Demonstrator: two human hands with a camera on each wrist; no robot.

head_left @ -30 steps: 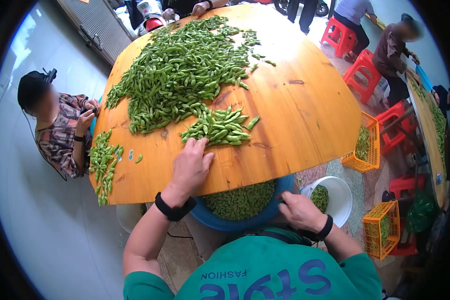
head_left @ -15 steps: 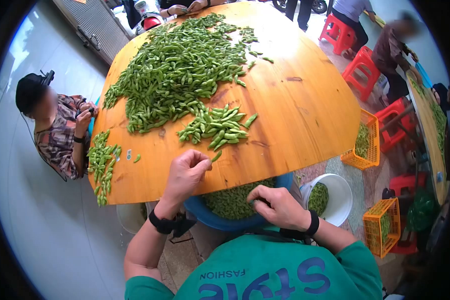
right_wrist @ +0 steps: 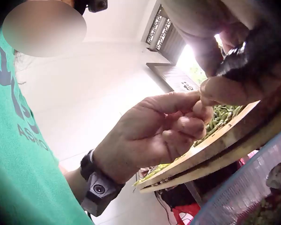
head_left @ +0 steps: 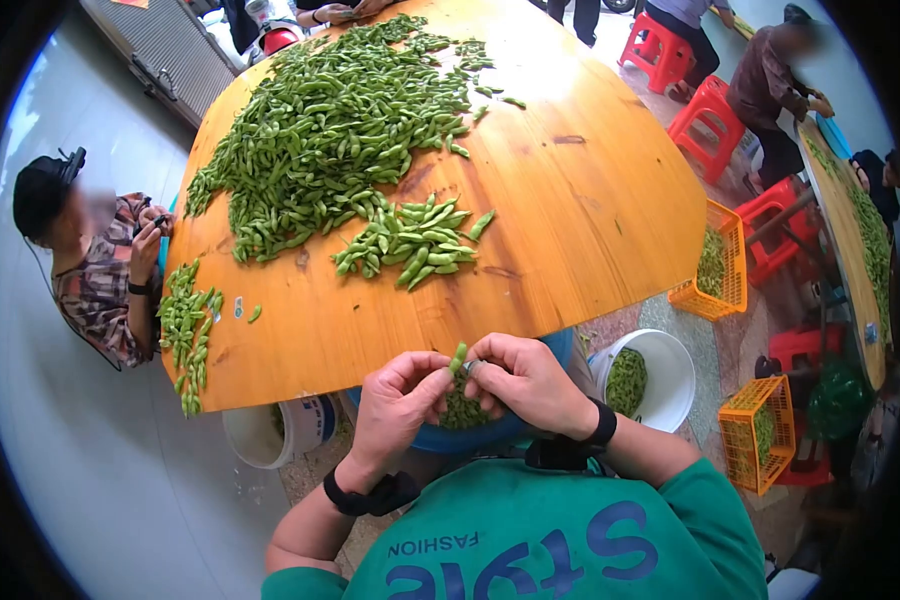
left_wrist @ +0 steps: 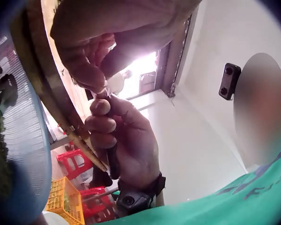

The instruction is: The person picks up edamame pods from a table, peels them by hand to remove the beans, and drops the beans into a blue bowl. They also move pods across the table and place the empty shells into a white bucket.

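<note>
My left hand pinches a green soybean pod upright between thumb and fingertips, in front of the table edge. Right beside it, my right hand curls around a small tool with dark handles; a bit of metal shows at its fingertips in the head view. The fingertips of both hands meet at the pod in the wrist views. Below them sits a blue tub of pods, partly hidden by the hands. A small heap of pods lies on the wooden table.
Behind the small heap spreads a large pile of pods. White buckets flank the tub. Orange crates and red stools stand on the right. A person in a plaid shirt sits at left beside more pods.
My left hand has drawn one pod off the small heap and back past the table edge. My right hand has come in leftward and up with its tool to meet it.
</note>
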